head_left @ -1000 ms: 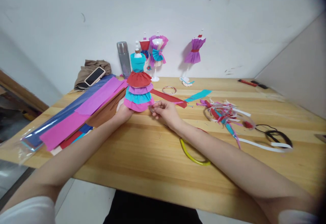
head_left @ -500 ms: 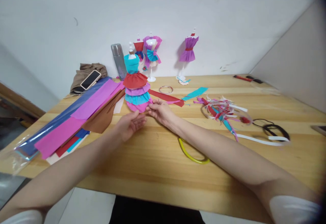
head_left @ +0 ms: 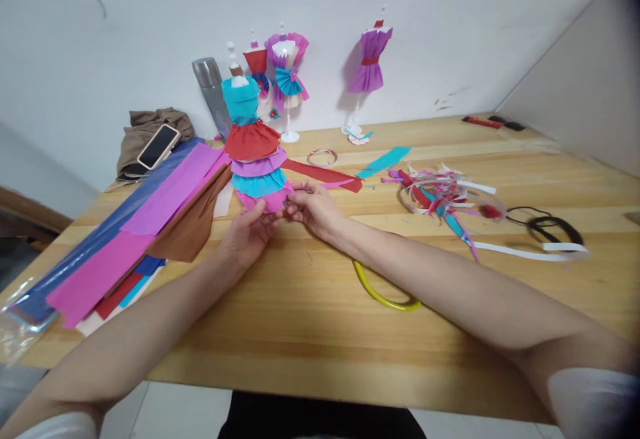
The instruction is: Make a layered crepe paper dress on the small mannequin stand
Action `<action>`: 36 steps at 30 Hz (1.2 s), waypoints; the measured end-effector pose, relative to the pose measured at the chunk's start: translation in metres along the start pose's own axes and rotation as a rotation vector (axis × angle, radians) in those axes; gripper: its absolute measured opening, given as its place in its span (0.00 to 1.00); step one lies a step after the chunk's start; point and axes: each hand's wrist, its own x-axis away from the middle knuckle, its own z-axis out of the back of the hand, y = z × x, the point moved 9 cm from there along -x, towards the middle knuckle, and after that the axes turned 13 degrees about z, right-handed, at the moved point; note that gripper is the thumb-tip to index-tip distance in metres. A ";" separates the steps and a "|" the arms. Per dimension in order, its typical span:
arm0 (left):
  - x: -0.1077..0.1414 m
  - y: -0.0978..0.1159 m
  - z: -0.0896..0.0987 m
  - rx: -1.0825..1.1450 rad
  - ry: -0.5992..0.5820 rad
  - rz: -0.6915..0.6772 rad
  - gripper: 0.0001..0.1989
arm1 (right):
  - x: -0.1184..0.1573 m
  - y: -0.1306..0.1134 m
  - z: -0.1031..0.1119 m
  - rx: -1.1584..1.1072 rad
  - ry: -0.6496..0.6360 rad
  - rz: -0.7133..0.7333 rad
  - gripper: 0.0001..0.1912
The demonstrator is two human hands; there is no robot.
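A small white dress form stands before me in a tiered crepe paper dress with a teal top and red, purple, teal and pink ruffles. At its lowest pink ruffle, my right hand pinches the right edge between thumb and fingers. My left hand is at the hem's front left, thumb against the pink paper and fingers curled beneath it. Behind are more dressed forms: a red-topped one, a purple and teal one, and a purple one further right.
Crepe paper sheets lie left, with a phone on brown cloth and a grey flask behind. Paper scraps, a black cord coil and a yellow ring lie on the right of the wooden table.
My left hand has moved up to the pink hem, its thumb now on the paper. My right hand stays at the hem's right edge. The camera view has shifted slightly.
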 end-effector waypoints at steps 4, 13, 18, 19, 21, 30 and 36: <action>-0.003 0.000 0.002 -0.048 0.020 0.022 0.03 | 0.000 -0.001 -0.003 0.027 -0.025 0.009 0.19; 0.000 0.003 0.005 -0.045 0.081 0.005 0.04 | -0.002 -0.006 -0.001 0.124 -0.012 0.109 0.18; 0.000 0.004 -0.005 -0.121 0.008 -0.025 0.02 | 0.003 -0.014 -0.005 0.273 -0.026 0.173 0.22; -0.001 0.003 -0.006 -0.151 -0.006 -0.019 0.01 | 0.004 -0.015 -0.006 0.292 -0.026 0.182 0.23; -0.004 0.002 -0.007 -0.198 -0.020 -0.005 0.01 | 0.006 -0.018 -0.009 0.306 -0.031 0.188 0.23; -0.014 0.005 0.003 -0.133 0.027 -0.037 0.03 | 0.009 -0.016 -0.015 0.308 -0.066 0.128 0.24; -0.013 0.001 -0.003 -0.199 -0.064 0.041 0.09 | 0.008 -0.013 -0.014 0.276 -0.067 0.105 0.20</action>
